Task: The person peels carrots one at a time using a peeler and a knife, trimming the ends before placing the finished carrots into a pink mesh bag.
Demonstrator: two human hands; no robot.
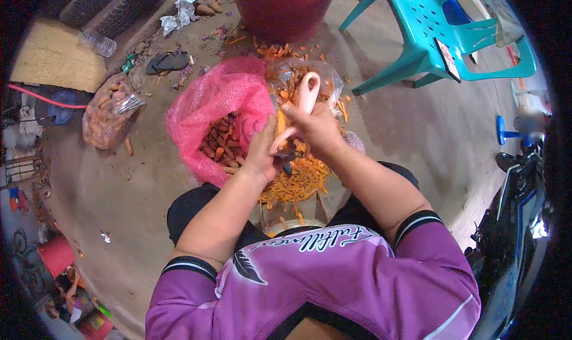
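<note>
Here the carrot (281, 124) sits gripped between left hand (262, 152) and right hand (316, 128).

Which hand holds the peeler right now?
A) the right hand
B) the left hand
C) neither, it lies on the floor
A: the right hand is closed around the peeler, its pale looped handle sticking up above the knuckles, while the left hand holds the carrot over the pile of peelings.
</note>
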